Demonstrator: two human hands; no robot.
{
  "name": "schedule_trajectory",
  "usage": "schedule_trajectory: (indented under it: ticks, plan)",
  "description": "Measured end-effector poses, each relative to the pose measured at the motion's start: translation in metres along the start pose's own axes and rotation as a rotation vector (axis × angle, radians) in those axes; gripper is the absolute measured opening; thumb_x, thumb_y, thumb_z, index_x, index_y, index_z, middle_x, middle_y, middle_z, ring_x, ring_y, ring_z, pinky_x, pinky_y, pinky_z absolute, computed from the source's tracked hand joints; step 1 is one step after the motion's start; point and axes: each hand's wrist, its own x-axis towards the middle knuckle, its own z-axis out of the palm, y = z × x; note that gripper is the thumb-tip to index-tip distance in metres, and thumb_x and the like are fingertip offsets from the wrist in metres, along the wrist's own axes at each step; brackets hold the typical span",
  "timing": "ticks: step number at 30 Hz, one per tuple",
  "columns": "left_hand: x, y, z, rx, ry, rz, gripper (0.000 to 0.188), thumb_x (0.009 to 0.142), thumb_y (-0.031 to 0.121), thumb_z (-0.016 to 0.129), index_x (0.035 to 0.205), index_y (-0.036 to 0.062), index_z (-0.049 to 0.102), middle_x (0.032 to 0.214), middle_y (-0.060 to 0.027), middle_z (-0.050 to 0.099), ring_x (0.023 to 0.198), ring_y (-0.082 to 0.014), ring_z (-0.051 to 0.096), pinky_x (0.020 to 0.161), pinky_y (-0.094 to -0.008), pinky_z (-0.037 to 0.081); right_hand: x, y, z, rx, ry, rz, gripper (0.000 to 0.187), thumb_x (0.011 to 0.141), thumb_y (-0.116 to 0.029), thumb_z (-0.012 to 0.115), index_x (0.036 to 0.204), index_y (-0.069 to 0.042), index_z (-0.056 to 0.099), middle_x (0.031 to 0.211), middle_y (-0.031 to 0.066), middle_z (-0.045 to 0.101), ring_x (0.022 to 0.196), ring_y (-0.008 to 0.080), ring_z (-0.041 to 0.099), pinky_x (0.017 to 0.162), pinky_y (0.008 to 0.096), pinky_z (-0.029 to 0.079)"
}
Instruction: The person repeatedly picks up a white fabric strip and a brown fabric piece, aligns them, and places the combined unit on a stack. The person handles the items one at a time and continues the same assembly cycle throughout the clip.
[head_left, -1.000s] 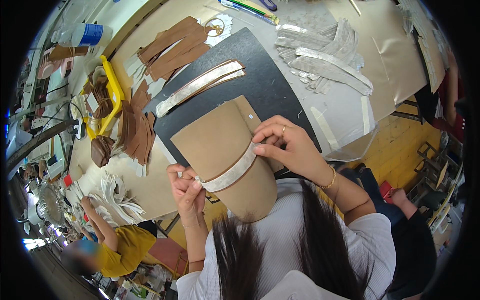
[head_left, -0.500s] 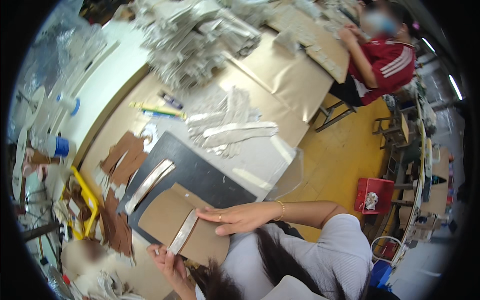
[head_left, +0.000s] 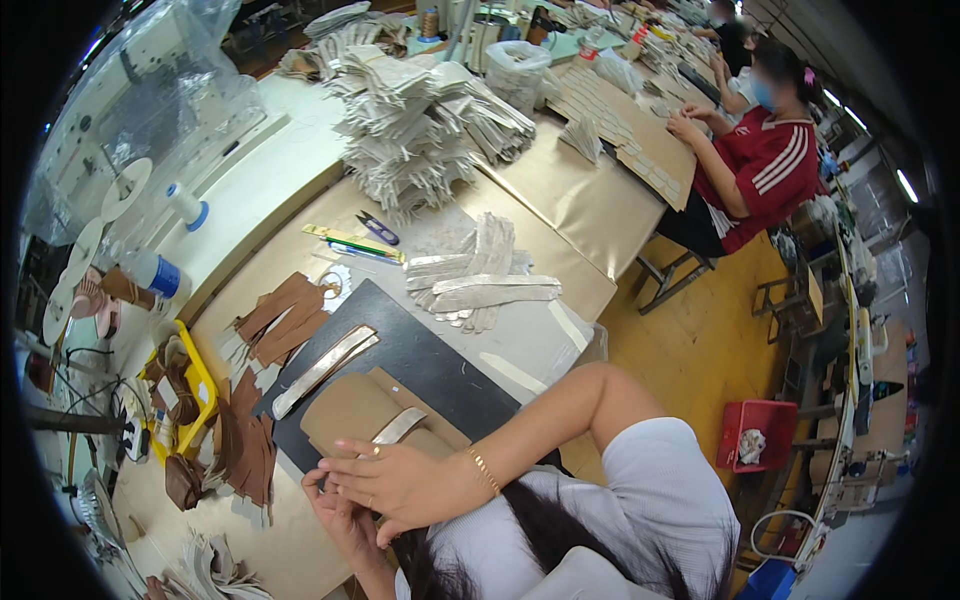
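A tan panel [head_left: 349,408], its surface bowed upward, lies on a black board [head_left: 455,373]. Across it runs a shiny metallic strip [head_left: 401,426], whose near end is hidden under my right hand. My right hand [head_left: 415,487] lies flat over the panel's near side, fingers stretched toward the left. Partly behind it is my left hand [head_left: 347,527], its fingers bent together at the panel's near left edge; what they pinch is covered. A second metallic strip [head_left: 326,370] rests on the board, beyond the panel.
Brown leather strips [head_left: 290,325] and a yellow basket [head_left: 207,392] lie to the left. Beyond the board are pale strips [head_left: 490,275], snips [head_left: 378,228] and a tall stack of pale pieces [head_left: 400,130]. A co-worker in a red shirt [head_left: 765,170] sits at the far right.
My right hand has slid left and nearer along the strip, over to my left hand. The panel is now more bowed. The view has shifted, showing more of the far table.
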Motion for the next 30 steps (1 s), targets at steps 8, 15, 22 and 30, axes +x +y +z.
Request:
schedule_trajectory:
  ticks: [8, 15, 22, 30]
  plan:
    - [0.007, -0.003, -0.016, 0.000, -0.021, -0.064, 0.052, 0.079, -0.004, 0.066, 0.118, 0.0096, 0.034, 0.084, -0.0087, 0.060, 0.080, -0.0161, 0.059, 0.075, -0.0281, 0.049, -0.029, 0.019, -0.027, 0.094, -0.080, 0.017, 0.065, 0.094, -0.048, 0.039, 0.144, -0.007, 0.030, 0.152, 0.0096, 0.023, 0.142, 0.0282, 0.013, 0.114, 0.0470, 0.008]
    - [0.000, -0.009, -0.020, 0.016, -0.013, -0.011, 0.055, 0.079, 0.001, 0.068, 0.121, 0.0113, 0.035, 0.084, -0.0041, 0.058, 0.083, -0.0151, 0.056, 0.081, -0.0292, 0.045, -0.059, 0.037, 0.010, 0.464, 0.159, 0.060, 0.069, 0.096, -0.050, 0.033, 0.147, -0.006, 0.019, 0.155, 0.0117, 0.012, 0.143, 0.0285, 0.006, 0.114, 0.0463, 0.005]
    - [0.004, -0.011, -0.017, 0.017, -0.056, -0.066, 0.054, 0.078, 0.002, 0.069, 0.120, 0.0111, 0.036, 0.091, -0.0061, 0.058, 0.094, -0.0181, 0.056, 0.087, -0.0343, 0.045, -0.094, 0.043, 0.023, 0.926, 0.211, 0.385, 0.085, 0.094, -0.055, 0.034, 0.146, -0.004, -0.009, 0.154, 0.0189, -0.006, 0.143, 0.0288, -0.002, 0.115, 0.0346, 0.006]
    - [0.010, -0.009, -0.020, -0.026, -0.010, -0.061, 0.048, 0.078, 0.001, 0.067, 0.116, 0.0096, 0.038, 0.087, -0.0049, 0.057, 0.089, -0.0168, 0.056, 0.084, -0.0319, 0.045, -0.081, 0.053, 0.020, 0.819, 0.067, 0.488, 0.093, 0.090, -0.043, 0.047, 0.143, 0.000, -0.016, 0.153, 0.0243, -0.001, 0.143, 0.0304, 0.002, 0.114, 0.0320, 0.009]
